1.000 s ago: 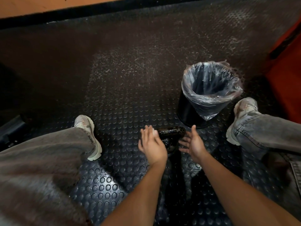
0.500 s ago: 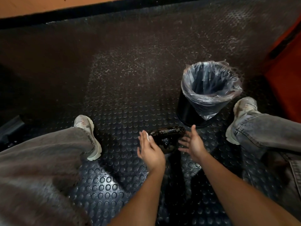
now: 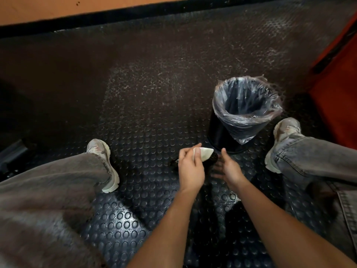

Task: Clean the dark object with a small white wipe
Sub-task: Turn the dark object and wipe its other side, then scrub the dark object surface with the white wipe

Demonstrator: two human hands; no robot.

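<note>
Small white folded wipe (image 3: 205, 153) is pinched by left hand (image 3: 190, 169) and laid on glossy dark rounded object (image 3: 210, 161) for rubbing. Object is steadied from its far side by spread right hand (image 3: 229, 168), just short of black plastic-lined bin (image 3: 244, 115), likely for wipe disposal.

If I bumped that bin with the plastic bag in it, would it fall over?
Probably quite easily. The bin already looks tilted on the studded floor, and nothing shows inside its clear liner, so it is likely light. The thin liner would likely just crumple and rustle.
</note>
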